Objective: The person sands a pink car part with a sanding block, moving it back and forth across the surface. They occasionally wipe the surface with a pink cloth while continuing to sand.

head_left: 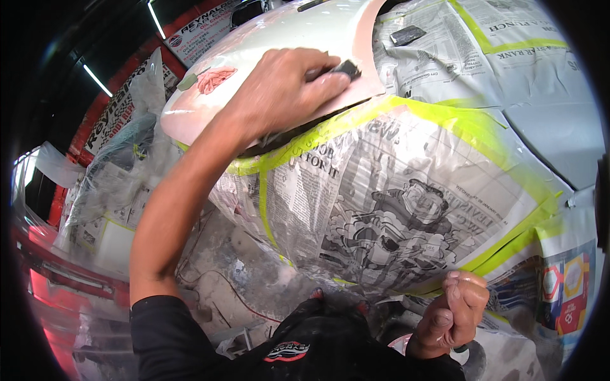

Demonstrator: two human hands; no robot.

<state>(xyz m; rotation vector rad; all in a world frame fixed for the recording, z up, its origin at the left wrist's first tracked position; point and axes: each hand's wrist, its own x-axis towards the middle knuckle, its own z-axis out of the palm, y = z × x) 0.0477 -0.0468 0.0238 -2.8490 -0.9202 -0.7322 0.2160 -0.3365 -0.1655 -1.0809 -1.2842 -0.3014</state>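
Note:
My left hand (286, 86) is closed around a small dark sanding block (347, 70). It presses the block on the corner of a white car panel (298, 32), where the paint edge turns pinkish. Below that corner, a dark gap separates the panel from the newspaper masking (394, 190), which is edged with bright yellow-green tape (438, 114). Low at the right, my right hand (451, 308) is curled tight in front of the masked side. Whatever lies inside its fingers, if anything, is hidden.
A crumpled pink cloth (216, 79) lies on the panel beside a greenish piece (187, 82). Another dark block (407, 35) rests on newspaper at the upper right. Plastic sheeting (121, 165) covers something at the left. A thin cable (235, 292) crosses the stained floor.

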